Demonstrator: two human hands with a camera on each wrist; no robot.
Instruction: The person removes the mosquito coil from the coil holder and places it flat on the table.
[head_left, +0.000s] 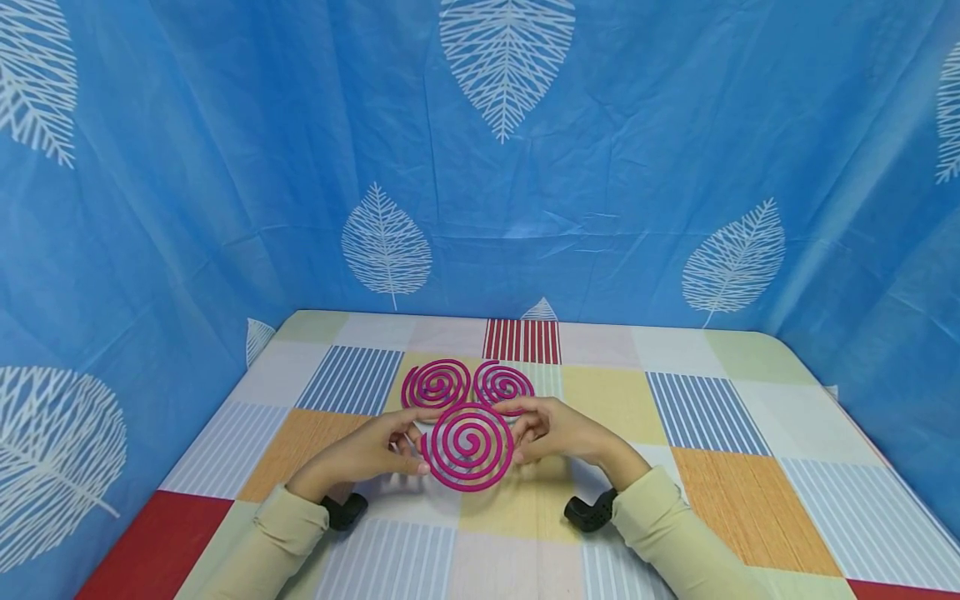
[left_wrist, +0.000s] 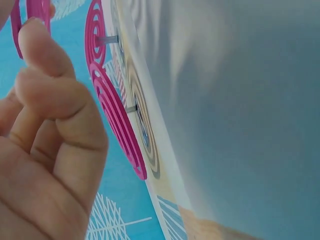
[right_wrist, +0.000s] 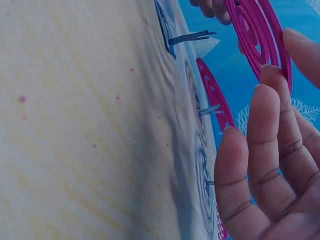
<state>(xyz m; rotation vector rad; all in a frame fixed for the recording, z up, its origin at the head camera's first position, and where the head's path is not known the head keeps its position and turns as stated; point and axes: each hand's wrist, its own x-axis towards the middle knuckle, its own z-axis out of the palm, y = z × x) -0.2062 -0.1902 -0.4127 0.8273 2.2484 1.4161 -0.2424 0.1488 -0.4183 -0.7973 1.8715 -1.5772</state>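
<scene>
Between both hands a magenta mosquito coil (head_left: 469, 443) is held above the table. The left hand (head_left: 372, 452) grips its left rim with thumb and forefinger; the right hand (head_left: 558, 431) pinches its right rim. In the right wrist view, fingertips (right_wrist: 270, 75) and thumb meet the edge of the coil, and a thin metal stand (right_wrist: 192, 36) with upright prongs is below it. Behind the hands, a second coil (head_left: 437, 386) and a third coil (head_left: 504, 385) sit raised on metal stands, side by side. Their prongs (left_wrist: 107, 39) show in the left wrist view.
The table (head_left: 615, 408) has a patchwork cloth of coloured and striped squares. A blue curtain (head_left: 570, 217) with white leaf prints encloses its back and sides. Black wrist devices (head_left: 590, 511) jut out under both wrists, close over the cloth.
</scene>
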